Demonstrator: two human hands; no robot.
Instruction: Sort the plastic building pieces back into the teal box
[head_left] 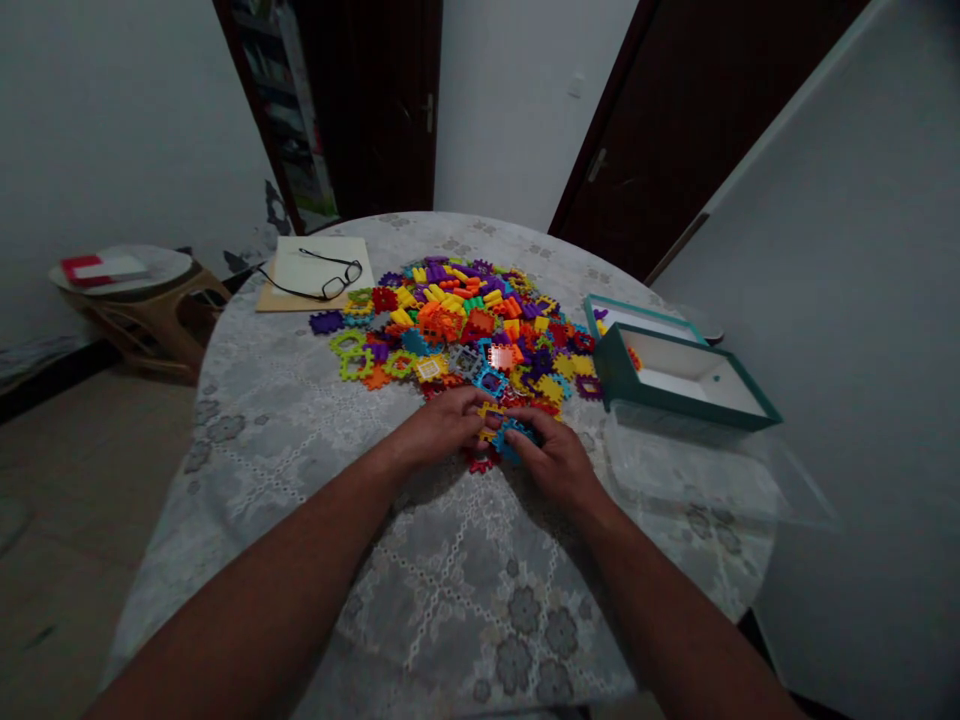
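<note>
One yellow piece (491, 411) in the near-closed left hand (448, 422) needs squaring to the blue piece (511, 440) the right hand (555, 457) pinches at four o'clock.

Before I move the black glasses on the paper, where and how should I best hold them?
Probably by the bridge, from above on the lens side: the glasses lie with both side arms unfolded, pointing left, so the lens end meets you first.
</note>
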